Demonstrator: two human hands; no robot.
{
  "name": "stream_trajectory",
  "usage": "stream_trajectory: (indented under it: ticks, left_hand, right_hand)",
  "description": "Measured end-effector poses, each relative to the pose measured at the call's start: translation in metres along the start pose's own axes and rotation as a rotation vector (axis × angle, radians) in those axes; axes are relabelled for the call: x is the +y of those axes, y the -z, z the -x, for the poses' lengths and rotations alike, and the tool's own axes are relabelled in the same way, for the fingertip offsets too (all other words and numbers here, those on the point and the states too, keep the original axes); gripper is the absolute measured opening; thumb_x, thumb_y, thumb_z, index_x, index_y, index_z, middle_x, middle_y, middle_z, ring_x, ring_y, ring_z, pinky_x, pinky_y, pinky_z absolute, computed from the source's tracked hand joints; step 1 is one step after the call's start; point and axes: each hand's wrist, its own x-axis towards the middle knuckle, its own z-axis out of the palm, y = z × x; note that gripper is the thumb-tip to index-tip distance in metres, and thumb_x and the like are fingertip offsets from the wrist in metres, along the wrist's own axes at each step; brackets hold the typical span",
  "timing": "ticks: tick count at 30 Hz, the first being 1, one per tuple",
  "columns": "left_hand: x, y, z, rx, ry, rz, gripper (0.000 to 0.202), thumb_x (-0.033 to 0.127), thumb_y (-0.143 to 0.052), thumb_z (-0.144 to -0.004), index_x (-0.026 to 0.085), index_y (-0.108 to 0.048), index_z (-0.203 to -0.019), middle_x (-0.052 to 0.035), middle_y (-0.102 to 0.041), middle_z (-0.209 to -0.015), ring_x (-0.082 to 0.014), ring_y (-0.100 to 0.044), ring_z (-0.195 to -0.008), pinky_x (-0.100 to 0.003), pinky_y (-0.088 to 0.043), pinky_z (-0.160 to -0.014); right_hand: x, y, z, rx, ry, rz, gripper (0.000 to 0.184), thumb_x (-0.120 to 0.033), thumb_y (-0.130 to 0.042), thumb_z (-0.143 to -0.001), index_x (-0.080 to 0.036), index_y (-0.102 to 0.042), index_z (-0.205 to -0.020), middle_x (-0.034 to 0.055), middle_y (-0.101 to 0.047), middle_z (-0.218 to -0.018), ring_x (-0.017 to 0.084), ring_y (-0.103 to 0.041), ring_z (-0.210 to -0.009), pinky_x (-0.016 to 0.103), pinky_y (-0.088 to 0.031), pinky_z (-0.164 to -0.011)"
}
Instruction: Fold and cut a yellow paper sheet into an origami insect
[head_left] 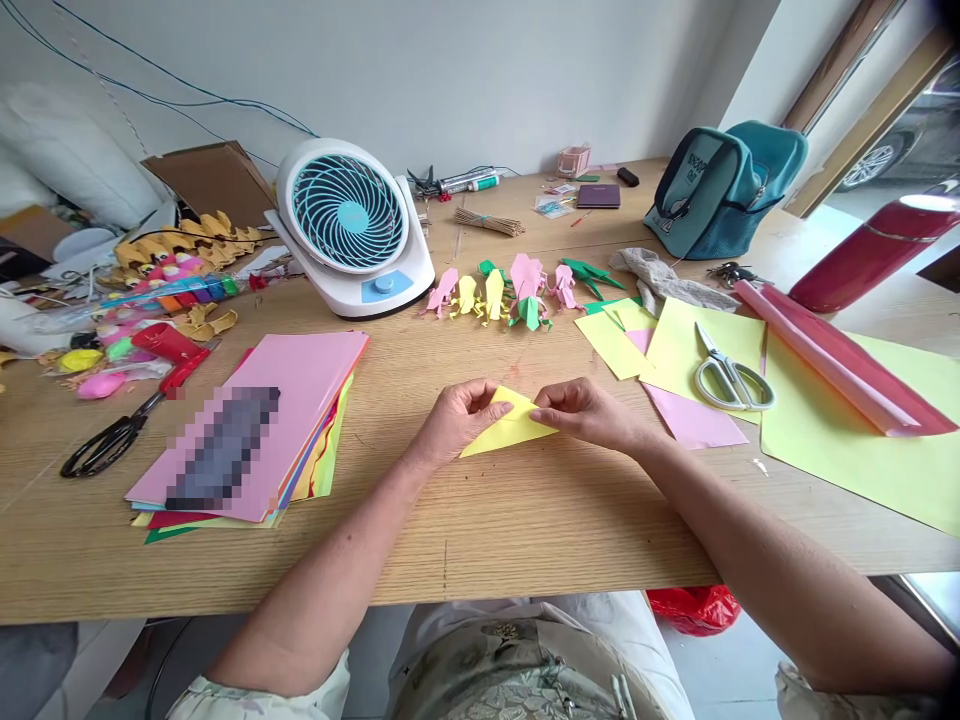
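A small folded piece of yellow paper (508,428) lies on the wooden table (480,520) in front of me. My left hand (459,418) pinches its left side, fingers closed over the upper edge. My right hand (583,408) pinches the fold near the paper's top right corner. Both hands press the paper against the table top.
A stack of coloured paper (300,400) lies to the left, black-handled scissors (112,442) beside it. A white desk fan (352,225) stands behind. Several folded paper figures (517,290) line up mid-table. Right: loose yellow and pink sheets, grey scissors (729,378), a red paper roll (832,362), a teal bag (720,185).
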Motion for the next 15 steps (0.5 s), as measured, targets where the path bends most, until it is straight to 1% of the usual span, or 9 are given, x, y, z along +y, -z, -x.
stream_trajectory:
  ticks: [3,6,8,11,15]
  left_hand:
    - [-0.002,0.000,-0.001,-0.055,0.047,0.031,0.037,0.047,-0.078,-0.071,0.014,-0.069,-0.086,-0.0013,-0.067,-0.077,-0.0125,-0.059,-0.067,-0.022,-0.046,-0.059]
    - [-0.004,0.001,-0.002,-0.064,0.085,0.058,0.040,0.046,-0.080,-0.070,0.013,-0.070,-0.089,-0.0023,-0.070,-0.080,-0.0141,-0.062,-0.071,-0.023,-0.048,-0.063]
    - [-0.005,0.001,-0.002,-0.047,0.104,0.068,0.040,0.046,-0.080,-0.069,0.013,-0.071,-0.091,-0.0025,-0.071,-0.081,-0.0143,-0.063,-0.071,-0.024,-0.049,-0.065]
    - [-0.007,0.002,-0.003,0.003,0.111,0.056,0.040,0.046,-0.080,-0.070,0.013,-0.070,-0.090,-0.0026,-0.070,-0.081,-0.0142,-0.062,-0.070,-0.024,-0.048,-0.063]
    - [-0.008,0.005,-0.005,0.073,0.052,0.035,0.038,0.049,-0.075,-0.074,0.014,-0.065,-0.084,-0.0012,-0.068,-0.077,-0.0126,-0.061,-0.066,-0.022,-0.048,-0.060]
  right_hand:
    - [0.000,-0.001,0.000,0.048,0.028,0.050,0.042,-0.058,-0.066,-0.080,-0.017,-0.058,-0.071,-0.0043,-0.045,-0.059,0.009,-0.034,-0.054,0.025,-0.023,-0.051]
    - [-0.004,-0.001,0.001,0.084,0.039,0.108,0.041,-0.057,-0.065,-0.081,-0.017,-0.060,-0.071,-0.0040,-0.046,-0.059,0.009,-0.035,-0.054,0.025,-0.024,-0.051]
    - [-0.007,0.000,0.002,0.100,0.032,0.141,0.042,-0.057,-0.064,-0.081,-0.017,-0.059,-0.070,-0.0040,-0.045,-0.058,0.009,-0.035,-0.054,0.025,-0.024,-0.050]
    - [-0.006,0.004,0.002,0.106,0.020,0.165,0.040,-0.055,-0.064,-0.081,-0.017,-0.061,-0.071,-0.0038,-0.047,-0.060,0.009,-0.036,-0.054,0.025,-0.025,-0.050]
    - [-0.004,0.016,0.003,0.123,0.020,0.211,0.036,-0.053,-0.064,-0.082,-0.017,-0.065,-0.076,-0.0030,-0.051,-0.062,0.010,-0.040,-0.056,0.024,-0.028,-0.050]
